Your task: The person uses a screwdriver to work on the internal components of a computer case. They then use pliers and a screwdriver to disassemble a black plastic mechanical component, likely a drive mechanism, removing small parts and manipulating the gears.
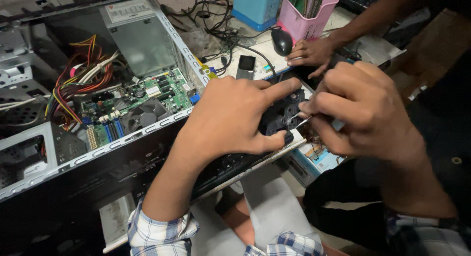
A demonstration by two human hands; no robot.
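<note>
— Black plastic, that part: what is the left hand (230, 116) doing with it?
— It grips a small black fan (280, 114) just right of the open computer case (98, 153), fingers clamped round the fan's frame, index finger stretched along its top edge.
— And the right hand (363, 109)?
— Its fingers are pinched together on a thin metal tool (300, 122), the tip touching the fan's right edge.
— Which step, would you say?
— Working at a fastening or clip on the fan, I judge. The next move calls for a steady left grip and fine pressure at the tip.
— Anyone else?
— Another person's hand (310, 52) rests on the counter (255, 47) beyond the fan, beside a black mouse (281, 41).
</note>
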